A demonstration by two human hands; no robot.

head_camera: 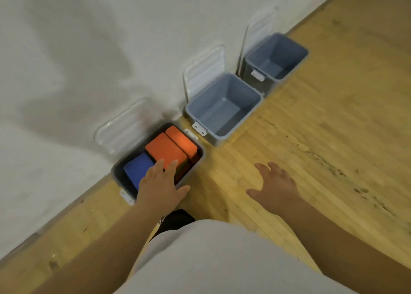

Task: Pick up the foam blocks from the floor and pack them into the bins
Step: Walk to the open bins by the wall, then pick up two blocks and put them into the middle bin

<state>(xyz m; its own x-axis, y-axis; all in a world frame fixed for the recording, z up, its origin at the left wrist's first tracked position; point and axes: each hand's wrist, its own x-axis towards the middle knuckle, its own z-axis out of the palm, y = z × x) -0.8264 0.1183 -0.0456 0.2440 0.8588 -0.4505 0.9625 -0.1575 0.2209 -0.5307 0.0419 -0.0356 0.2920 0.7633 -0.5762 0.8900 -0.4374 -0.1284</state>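
Three grey bins stand in a row along the white wall. The nearest bin (195, 167) holds two orange foam blocks (164, 150) side by side and a blue foam block (136, 168). My left hand (161, 183) hovers over this bin's front edge with straight fingers reaching onto the blocks, holding nothing. My right hand (277, 186) is spread open above the bare wooden floor to the right of the bin. The middle bin (251, 113) and the far bin (300, 59) hold nothing that I can see.
Each bin has a clear lid (124, 125) tipped back against the wall (89, 49). The wooden floor (333, 138) stretches to the right with dark scuff marks. A black shoe (178, 219) shows below my left wrist.
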